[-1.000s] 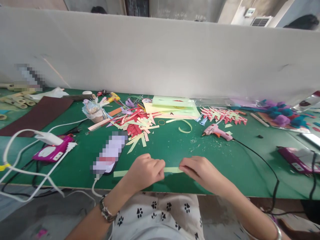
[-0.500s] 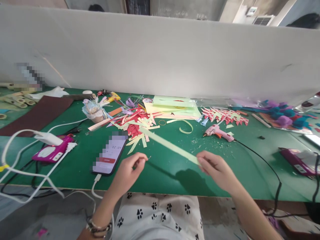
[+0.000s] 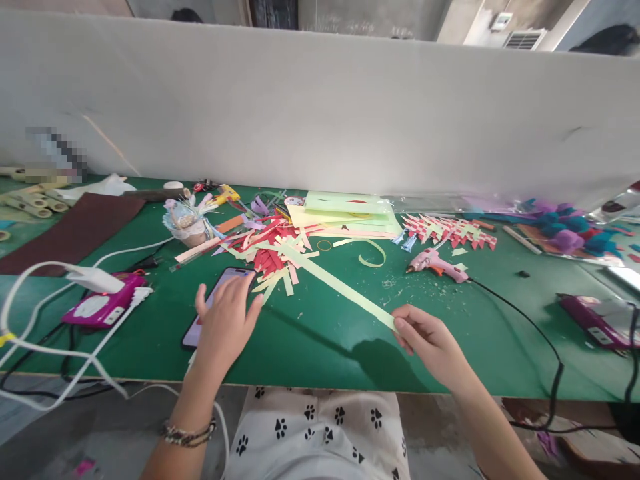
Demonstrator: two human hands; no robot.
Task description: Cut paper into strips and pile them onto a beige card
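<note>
My right hand (image 3: 420,337) pinches the near end of a long pale green paper strip (image 3: 345,288), which slants away to the left over the table. The strip's far end reaches a pile of red and pale paper strips (image 3: 273,250). My left hand (image 3: 227,317) is over the phone (image 3: 221,283), fingers spread, holding nothing; it hides much of the screen. Whether the fingertips touch the phone cannot be told. A curled green strip (image 3: 374,255) lies beyond my right hand.
Pale green sheets (image 3: 345,217) lie at the back, beside red-and-white woven paper (image 3: 447,231). A pink glue gun (image 3: 437,263) with a black cord is at the right. Magenta power strips (image 3: 107,300) and white cables are at the left. A white partition (image 3: 320,113) stands behind.
My left hand has moved left, from beside the phone to over it, and its fingers have opened out. My right hand keeps the strip in nearly the same place.
</note>
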